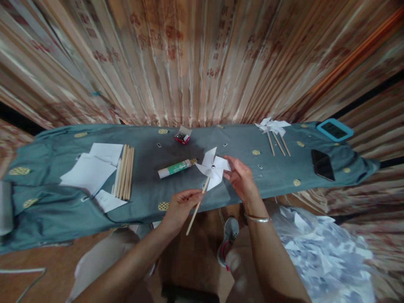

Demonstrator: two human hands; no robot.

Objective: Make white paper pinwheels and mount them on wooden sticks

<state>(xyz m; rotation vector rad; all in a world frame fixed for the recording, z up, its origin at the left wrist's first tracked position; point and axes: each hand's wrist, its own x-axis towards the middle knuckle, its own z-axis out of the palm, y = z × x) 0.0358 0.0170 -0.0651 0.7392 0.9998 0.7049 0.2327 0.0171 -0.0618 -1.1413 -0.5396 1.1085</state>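
A white paper pinwheel [208, 169] with a silver pin at its centre is held over the table's front part. My left hand [183, 206] is closed around its wooden stick just below the blades. The fingers of my right hand [239, 173] touch the right-hand blade, bent around its edge. Behind and left of the pinwheel lies a glue stick [175, 168] with a green label. Farther back stands a small open red box [182, 136] of pins. Several wooden sticks [126, 172] lie side by side at the left, next to white paper sheets [90, 172].
Several pinwheels [274, 126] on sticks lie at the back right. A black phone [322, 164] and a blue-framed device [335, 129] are at the right end of the green tablecloth [240, 143]. A clear bag of white paper pieces [325, 252] stands on the floor at right.
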